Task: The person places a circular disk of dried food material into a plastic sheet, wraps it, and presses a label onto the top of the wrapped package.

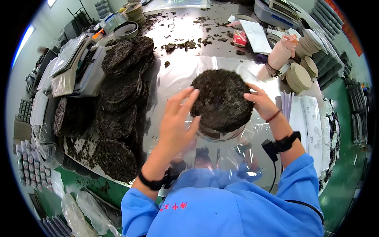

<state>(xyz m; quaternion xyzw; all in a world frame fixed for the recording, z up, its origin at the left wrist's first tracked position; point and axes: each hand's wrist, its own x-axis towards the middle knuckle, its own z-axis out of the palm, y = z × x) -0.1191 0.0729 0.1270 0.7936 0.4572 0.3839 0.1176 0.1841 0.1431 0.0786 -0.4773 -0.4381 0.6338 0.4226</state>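
A thick round cake of dark dried seaweed (222, 100) is in front of me, above a transparent round-edged thing (222, 137) whose kind I cannot tell. My right hand (260, 100) grips the cake's right rim, thumb on top. At the left rim, my left hand (179, 118) is blurred, with its fingers spread; whether the fingertips touch the cake is unclear. Clear plastic film (171, 75) covers the shiny tabletop beneath. To the left, similar seaweed cakes (120, 89) are piled in leaning stacks, and one cake (117, 160) lies at the near end.
Seaweed scraps (180, 46) are scattered across the far table. Tape rolls (126, 30) and a plastic bin (90, 72) stand at the left. At the right are round beige discs (299, 77), a pink wrapped bottle (279, 54) and white packets (312, 130). A cable (274, 176) hangs from my right wrist device.
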